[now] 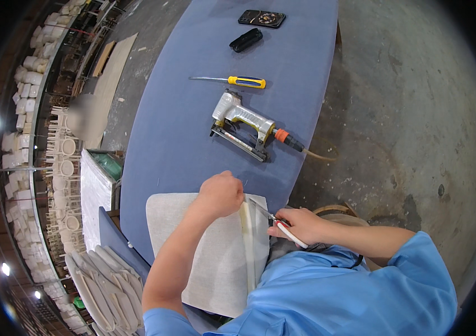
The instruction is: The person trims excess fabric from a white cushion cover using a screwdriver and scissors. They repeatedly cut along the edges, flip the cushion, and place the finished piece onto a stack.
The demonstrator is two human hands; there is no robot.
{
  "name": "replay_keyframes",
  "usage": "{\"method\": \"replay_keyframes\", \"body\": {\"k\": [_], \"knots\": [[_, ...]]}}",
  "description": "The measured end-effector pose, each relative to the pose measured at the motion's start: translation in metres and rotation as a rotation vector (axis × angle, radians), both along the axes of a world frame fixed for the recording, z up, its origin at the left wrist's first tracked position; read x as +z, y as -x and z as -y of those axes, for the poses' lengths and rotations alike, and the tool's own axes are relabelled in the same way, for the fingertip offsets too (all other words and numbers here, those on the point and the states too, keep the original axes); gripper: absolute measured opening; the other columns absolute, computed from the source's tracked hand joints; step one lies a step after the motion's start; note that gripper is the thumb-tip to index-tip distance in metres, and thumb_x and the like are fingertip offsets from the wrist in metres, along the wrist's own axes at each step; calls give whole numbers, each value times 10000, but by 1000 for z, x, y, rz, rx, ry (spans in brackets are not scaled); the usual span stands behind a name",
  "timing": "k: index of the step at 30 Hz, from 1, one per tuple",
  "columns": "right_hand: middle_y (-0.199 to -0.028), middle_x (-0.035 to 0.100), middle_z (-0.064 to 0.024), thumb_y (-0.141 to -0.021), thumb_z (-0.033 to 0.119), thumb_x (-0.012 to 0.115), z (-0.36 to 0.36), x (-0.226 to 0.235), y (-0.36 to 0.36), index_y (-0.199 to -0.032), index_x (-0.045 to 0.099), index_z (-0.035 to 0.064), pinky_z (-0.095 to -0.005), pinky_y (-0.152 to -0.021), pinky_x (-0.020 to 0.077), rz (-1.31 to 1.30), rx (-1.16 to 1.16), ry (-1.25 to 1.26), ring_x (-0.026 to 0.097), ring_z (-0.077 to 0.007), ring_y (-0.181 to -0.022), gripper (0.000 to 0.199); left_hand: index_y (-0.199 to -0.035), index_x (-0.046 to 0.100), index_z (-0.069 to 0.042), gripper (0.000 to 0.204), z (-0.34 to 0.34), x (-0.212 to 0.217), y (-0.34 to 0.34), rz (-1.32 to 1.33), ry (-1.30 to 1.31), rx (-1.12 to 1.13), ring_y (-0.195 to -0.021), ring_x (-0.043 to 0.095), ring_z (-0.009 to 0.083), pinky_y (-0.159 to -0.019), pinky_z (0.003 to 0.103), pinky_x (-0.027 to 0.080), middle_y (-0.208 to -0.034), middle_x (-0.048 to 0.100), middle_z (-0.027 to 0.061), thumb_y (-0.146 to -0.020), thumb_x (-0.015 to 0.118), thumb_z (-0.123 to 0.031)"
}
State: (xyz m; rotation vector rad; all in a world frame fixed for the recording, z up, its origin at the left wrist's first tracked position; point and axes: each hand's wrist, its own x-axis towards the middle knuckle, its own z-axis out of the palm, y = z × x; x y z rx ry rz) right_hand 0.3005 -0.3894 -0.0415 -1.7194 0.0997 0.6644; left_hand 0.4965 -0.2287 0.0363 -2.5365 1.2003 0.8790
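Pale beige fabric-covered seat pad [215,263] lying flat at the near edge of the blue cloth-covered desk [182,129], right in front of the body. Cream strip [247,246] of folded edge running along its right side. Left hand [221,193] closed into a loose fist, pressing down on the pad's far right corner beside that strip. Right hand [299,224] gripping red-and-white-handled scissors [277,223], blades pointing left to the strip's upper end, just beside the left knuckles.

Likely trouble from here: blade tips so near the left hand could nick a finger if the pad slips; a cut wandering off the strip could slice into the good face of the fabric; too light a press from the left hand could let the pad slide off the desk's near edge.

Further out on the desk: silver and yellow pneumatic staple gun [243,127] with orange hose coupling, well apart from the pad; beyond it a yellow-and-blue-handled screwdriver [238,82], a small black case [245,40] and a dark phone-like device [261,18]. Left of the desk, stacked pale seat pads [109,291]; right of it, stained concrete floor [411,112].
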Motion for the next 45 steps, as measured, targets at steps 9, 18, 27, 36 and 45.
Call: {"method": "replay_keyframes", "body": {"k": [9,18,27,36,45], "knots": [[-981,742,-205,-958,649,672,14,-2,20,-1133,702,28,-461,-837,555,-48,-82,-48,725,-396,-959,646,-964,800,-92,147,37,-12,33,317,-284,-265,-1022,699,311,-832,437,553,-1095,698,130,-869,720,-171],[-693,581,-5,-1045,226,646,19,2,19,-1219,612,56,-270,-436,409,-58,-436,-403,544,-93,-506,245,-1047,705,-3,210,13,-11,109,14,352,135,-1013,688,365,-875,493,551,-1014,686,200,-894,667,-142],[-716,526,-15,-1080,346,620,-11,1,-16,-1302,539,16,-237,-438,443,410,-230,-308,529,-84,-543,406,-1116,579,-48,155,-164,62,237,98,1305,1344,-855,577,190,-769,360,473,-942,590,65,-1098,537,-196],[-639,498,-17,-1106,434,555,-140,35,-27,-1285,524,-25,-231,-415,392,555,184,-326,489,-92,-451,494,-1002,615,-106,57,-384,-67,490,1401,1520,2479,-593,438,54,-482,250,330,-770,511,-51,-1028,583,-144],[-692,565,-26,-1071,283,626,-183,79,-24,-1344,509,18,-259,-445,450,312,189,-309,547,-103,-521,397,-1332,647,50,374,-512,-157,531,829,1728,2866,-1080,636,285,-914,459,528,-1279,647,147,-997,616,-115]]}}
